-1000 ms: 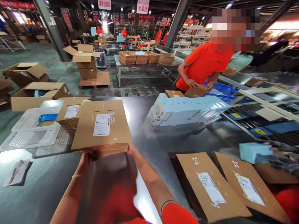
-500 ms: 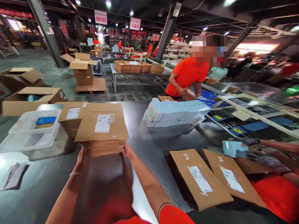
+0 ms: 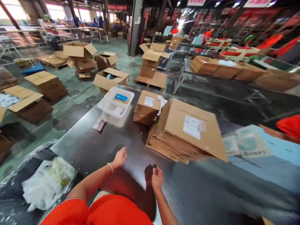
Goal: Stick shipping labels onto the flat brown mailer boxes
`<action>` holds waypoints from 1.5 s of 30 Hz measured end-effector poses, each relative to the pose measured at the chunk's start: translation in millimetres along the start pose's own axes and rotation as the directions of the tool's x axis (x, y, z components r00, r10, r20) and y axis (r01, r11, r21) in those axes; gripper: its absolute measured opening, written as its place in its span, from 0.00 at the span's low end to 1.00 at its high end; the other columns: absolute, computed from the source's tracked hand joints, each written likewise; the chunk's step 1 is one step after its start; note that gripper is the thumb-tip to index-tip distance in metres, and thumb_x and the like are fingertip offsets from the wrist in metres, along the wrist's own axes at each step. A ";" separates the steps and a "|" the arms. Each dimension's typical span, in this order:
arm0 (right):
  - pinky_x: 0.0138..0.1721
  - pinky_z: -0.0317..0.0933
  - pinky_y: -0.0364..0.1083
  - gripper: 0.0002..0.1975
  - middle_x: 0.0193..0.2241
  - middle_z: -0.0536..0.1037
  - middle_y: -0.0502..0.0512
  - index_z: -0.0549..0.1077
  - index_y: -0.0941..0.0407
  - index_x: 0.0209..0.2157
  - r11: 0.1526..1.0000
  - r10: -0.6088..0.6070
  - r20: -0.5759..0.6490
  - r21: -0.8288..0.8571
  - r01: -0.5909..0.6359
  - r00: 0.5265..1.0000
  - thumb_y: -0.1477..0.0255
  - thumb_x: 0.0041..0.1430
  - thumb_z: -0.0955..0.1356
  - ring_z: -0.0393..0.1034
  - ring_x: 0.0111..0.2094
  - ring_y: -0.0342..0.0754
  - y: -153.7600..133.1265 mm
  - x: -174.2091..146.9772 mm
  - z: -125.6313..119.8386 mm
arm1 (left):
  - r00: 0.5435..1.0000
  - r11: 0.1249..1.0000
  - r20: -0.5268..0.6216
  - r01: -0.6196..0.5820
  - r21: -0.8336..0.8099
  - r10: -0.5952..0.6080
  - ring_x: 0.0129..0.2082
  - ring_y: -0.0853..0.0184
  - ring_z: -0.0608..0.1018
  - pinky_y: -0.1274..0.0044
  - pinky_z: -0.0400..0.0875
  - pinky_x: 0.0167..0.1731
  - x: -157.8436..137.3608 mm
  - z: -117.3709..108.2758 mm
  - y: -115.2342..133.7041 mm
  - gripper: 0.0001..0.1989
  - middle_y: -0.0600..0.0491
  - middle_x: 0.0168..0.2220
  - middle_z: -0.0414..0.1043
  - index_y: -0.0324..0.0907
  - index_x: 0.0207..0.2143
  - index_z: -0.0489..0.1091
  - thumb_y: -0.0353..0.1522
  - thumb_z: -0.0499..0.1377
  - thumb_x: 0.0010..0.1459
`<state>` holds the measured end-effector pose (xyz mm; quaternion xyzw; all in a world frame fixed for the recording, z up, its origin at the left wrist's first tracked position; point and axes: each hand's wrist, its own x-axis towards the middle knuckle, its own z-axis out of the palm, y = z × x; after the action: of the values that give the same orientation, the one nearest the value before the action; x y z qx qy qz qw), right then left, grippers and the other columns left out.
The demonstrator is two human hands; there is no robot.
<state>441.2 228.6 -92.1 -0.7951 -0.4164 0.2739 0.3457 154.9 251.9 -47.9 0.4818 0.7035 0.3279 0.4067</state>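
Note:
My left hand (image 3: 120,157) hovers over the metal table, holding nothing, its fingers loosely bent and apart. My right hand (image 3: 157,178) is above the table to its right, fingers curled in, and I see nothing in it. Beyond them stands a stack of flattened cardboard cartons (image 3: 192,125), its lower sheets fanned out to the left and a white label on top. A smaller cardboard stack (image 3: 146,107) is beside it, with crumpled white paper (image 3: 162,103) between the two. Neither hand touches the stacks.
A clear plastic bin (image 3: 116,104) with a blue item and a small packet (image 3: 99,124) lie at the table's left. Light-blue boxes (image 3: 255,143) and a co-worker's orange sleeve (image 3: 290,126) are at right. A black-lined bag (image 3: 49,184) of plastic waste stands at lower left.
Both hands have let go of the large carton stack and drawn back toward my body. My view has swung left, and the stack now sits apart from the hands with its sheets fanned.

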 end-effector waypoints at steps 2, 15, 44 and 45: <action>0.63 0.68 0.67 0.28 0.51 0.82 0.78 0.77 0.59 0.44 0.998 0.006 0.010 -0.060 -0.005 1.000 0.50 0.61 0.63 0.77 0.58 0.72 -14.5 -8.1 42.2 | 0.998 1.000 -0.057 0.021 0.011 -0.020 0.46 0.59 0.89 0.66 0.84 0.55 10.3 -35.4 -11.8 0.18 0.46 0.44 0.88 0.40 0.51 0.81 0.23 0.64 0.59; 0.58 0.65 0.79 0.28 0.71 0.68 0.82 0.76 0.60 0.63 0.819 -0.222 -0.157 -0.565 0.097 0.962 0.58 0.74 0.61 0.57 0.74 0.80 -24.1 -20.6 113.4 | 0.780 0.922 -0.572 0.375 0.099 -0.256 0.60 0.53 0.81 0.65 0.72 0.63 168.3 -228.1 -29.9 0.16 0.33 0.58 0.80 0.31 0.56 0.74 0.22 0.57 0.68; 0.59 0.61 0.82 0.27 0.71 0.69 0.79 0.75 0.54 0.64 0.830 -0.220 -0.165 -0.550 0.096 0.961 0.56 0.72 0.61 0.57 0.74 0.79 -28.3 -26.3 106.3 | 0.997 0.985 0.031 0.061 0.162 -0.067 0.35 0.63 0.80 0.75 0.71 0.39 97.4 -115.7 -19.6 0.06 0.52 0.33 0.81 0.40 0.33 0.79 0.28 0.63 0.64; 0.60 0.61 0.81 0.27 0.71 0.68 0.78 0.75 0.54 0.64 0.830 -0.213 -0.161 -0.550 0.092 0.964 0.56 0.72 0.62 0.56 0.74 0.79 -27.7 -26.0 106.2 | 0.996 0.985 0.024 0.083 0.151 -0.088 0.34 0.64 0.79 0.76 0.70 0.38 94.4 -112.5 -21.9 0.05 0.53 0.32 0.81 0.40 0.34 0.79 0.27 0.63 0.64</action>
<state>338.3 252.1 -131.6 -0.8487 -0.4988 0.0298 0.1732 26.7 326.2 -39.7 0.4852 0.7400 0.2491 0.3936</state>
